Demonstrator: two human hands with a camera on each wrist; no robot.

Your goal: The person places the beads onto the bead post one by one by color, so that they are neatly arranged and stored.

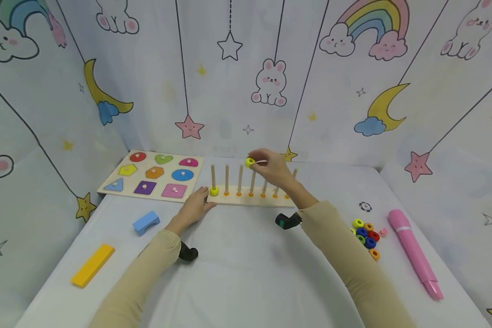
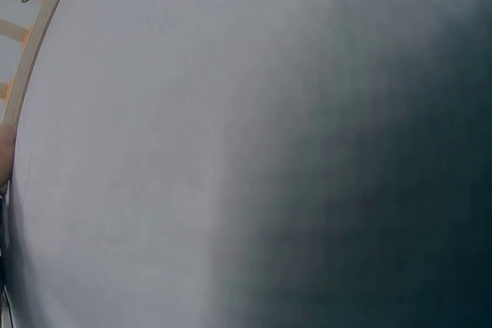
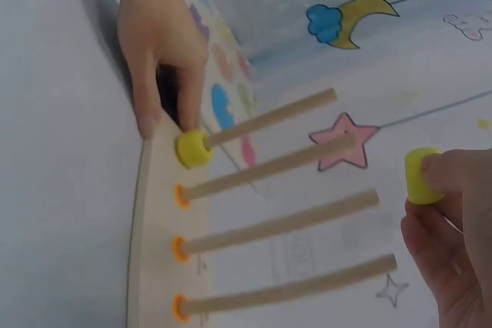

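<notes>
The right hand (image 1: 272, 167) is pinching a yellow ring (image 1: 250, 162) between thumb and fingertips, holding it in the air just above the tops of the pegs, near the fourth one from the left. The left hand (image 1: 194, 207) is resting at the left end of the peg board (image 1: 246, 201), fingers relaxed and touching its edge beside a second yellow ring (image 1: 214, 191) seated at the foot of the first peg. The board is pale wood with round upright dowels (each with an orange collar at the base). Open cloth-covered table (image 1: 246, 273) is lying in front of it. A pile of rings (image 1: 366, 237) is sitting well apart to the right, beside a pink marker (image 1: 414, 253).
</notes>
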